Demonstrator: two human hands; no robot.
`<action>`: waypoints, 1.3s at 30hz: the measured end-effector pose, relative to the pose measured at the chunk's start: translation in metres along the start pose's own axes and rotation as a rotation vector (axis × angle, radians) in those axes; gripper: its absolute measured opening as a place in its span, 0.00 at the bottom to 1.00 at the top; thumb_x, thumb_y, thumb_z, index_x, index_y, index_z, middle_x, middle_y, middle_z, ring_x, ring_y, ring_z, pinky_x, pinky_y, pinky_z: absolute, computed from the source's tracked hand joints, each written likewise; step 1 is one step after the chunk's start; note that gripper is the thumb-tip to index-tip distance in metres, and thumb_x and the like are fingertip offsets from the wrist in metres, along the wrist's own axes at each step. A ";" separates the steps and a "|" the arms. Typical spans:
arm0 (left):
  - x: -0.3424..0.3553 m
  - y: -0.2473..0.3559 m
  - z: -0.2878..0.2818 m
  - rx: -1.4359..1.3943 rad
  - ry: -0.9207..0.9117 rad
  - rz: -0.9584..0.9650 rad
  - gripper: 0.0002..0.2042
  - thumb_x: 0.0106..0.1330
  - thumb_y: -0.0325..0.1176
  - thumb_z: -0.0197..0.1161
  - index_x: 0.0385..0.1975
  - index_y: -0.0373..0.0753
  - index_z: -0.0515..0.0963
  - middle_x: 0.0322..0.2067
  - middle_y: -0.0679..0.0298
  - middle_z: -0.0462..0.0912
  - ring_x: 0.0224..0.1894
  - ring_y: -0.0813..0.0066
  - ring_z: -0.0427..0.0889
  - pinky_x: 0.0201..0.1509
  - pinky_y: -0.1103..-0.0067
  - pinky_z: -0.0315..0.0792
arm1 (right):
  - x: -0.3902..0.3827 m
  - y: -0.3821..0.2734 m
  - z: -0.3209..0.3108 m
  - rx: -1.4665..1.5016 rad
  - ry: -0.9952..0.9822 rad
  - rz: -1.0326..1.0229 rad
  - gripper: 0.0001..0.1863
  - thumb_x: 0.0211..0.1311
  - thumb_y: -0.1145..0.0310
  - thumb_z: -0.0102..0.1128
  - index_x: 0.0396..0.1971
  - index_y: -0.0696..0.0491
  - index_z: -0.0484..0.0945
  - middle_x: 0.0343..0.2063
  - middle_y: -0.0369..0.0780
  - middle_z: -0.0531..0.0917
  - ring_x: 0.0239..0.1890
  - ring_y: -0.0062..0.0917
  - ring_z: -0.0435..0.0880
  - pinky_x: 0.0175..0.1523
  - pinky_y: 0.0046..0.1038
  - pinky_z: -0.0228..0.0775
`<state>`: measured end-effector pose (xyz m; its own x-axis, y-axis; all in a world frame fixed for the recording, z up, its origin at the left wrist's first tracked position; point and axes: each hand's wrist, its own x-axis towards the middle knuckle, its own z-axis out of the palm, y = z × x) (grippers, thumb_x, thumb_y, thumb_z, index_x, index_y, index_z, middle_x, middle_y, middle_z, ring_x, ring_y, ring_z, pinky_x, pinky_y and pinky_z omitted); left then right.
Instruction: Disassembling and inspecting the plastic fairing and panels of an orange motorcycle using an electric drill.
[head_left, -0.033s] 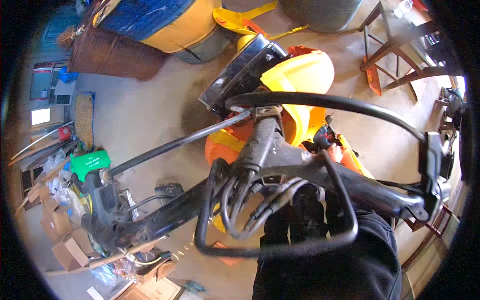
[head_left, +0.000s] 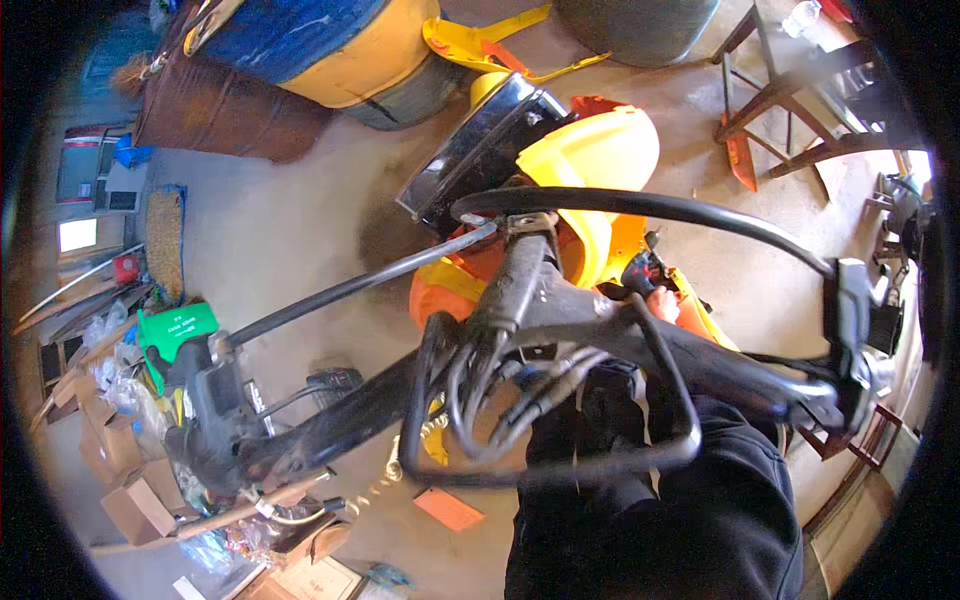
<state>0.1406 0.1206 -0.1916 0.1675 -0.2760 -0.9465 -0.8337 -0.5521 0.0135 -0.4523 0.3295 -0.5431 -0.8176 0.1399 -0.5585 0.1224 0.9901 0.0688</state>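
Note:
My right hand (head_left: 662,303) shows only in part beyond a thick black metal frame (head_left: 560,310). Its fingers are closed around a dark handheld power tool (head_left: 643,272) with blue and red parts, beside yellow and orange plastic panels (head_left: 590,150). The frame's black tubes and a bent rectangular black loop (head_left: 560,472) cross in front of me, with several grey cables (head_left: 500,400) bundled at its middle. The wrist of that hand is hidden by the frame. No part of my left hand can be seen.
Behind the panels stands a glossy black box-like part (head_left: 480,150). A blue and yellow drum (head_left: 370,50) and a brown drum (head_left: 220,110) are at the far left. A wooden stand (head_left: 790,100) is at the far right. Cardboard boxes (head_left: 140,510) and scrap lie at left.
The black loop has shifted slightly left and up in view. A flat orange piece on the floor and a coiled yellowish hose now show more fully beside it.

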 end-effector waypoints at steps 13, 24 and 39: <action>-0.009 0.010 0.002 0.024 -0.127 0.127 0.17 0.68 0.39 0.55 0.51 0.34 0.76 0.46 0.48 0.83 0.49 0.56 0.82 0.52 0.66 0.75 | -0.128 -0.025 -0.136 -0.394 -0.386 -0.433 0.19 0.55 0.55 0.64 0.42 0.50 0.85 0.42 0.42 0.86 0.48 0.32 0.86 0.49 0.33 0.79; -0.004 0.089 -0.004 -0.033 -0.127 0.862 0.17 0.71 0.39 0.57 0.50 0.31 0.77 0.41 0.56 0.85 0.44 0.67 0.83 0.49 0.72 0.77 | -0.324 -0.037 -0.332 -0.141 -0.939 -0.802 0.25 0.55 0.52 0.69 0.49 0.52 0.81 0.34 0.34 0.84 0.33 0.21 0.81 0.40 0.26 0.74; -0.389 0.204 -0.022 -1.035 -1.161 1.628 0.30 0.68 0.51 0.60 0.67 0.47 0.62 0.67 0.61 0.64 0.71 0.56 0.57 0.71 0.56 0.57 | -0.544 -0.050 -0.484 0.578 -2.139 -1.085 0.46 0.44 0.62 0.75 0.63 0.62 0.62 0.48 0.51 0.79 0.43 0.40 0.82 0.50 0.38 0.74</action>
<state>-0.0827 0.0976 0.1862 -0.7642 -0.5554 0.3279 0.6416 -0.6025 0.4747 -0.2859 0.2096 0.1572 0.6823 -0.7299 0.0417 0.6035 0.5301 -0.5956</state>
